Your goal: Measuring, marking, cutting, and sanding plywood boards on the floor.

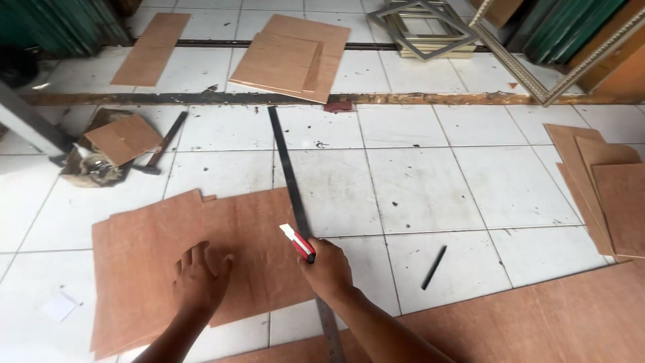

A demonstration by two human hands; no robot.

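Head view: right hand closed around red utility knife, riding along long metal ruler; left hand spread flat, pinning thin plywood sheet on tiled floor. Sheet likely light, flexible, prone to sliding; best pressed near the cut. Pencil, hammer, plywood stack lying clear.

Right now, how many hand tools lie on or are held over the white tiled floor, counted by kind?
Red and white utility knife, in the right hand: 1
Long dark metal ruler: 1
Dark-handled hammer: 1
Black pencil: 1
Total: 4
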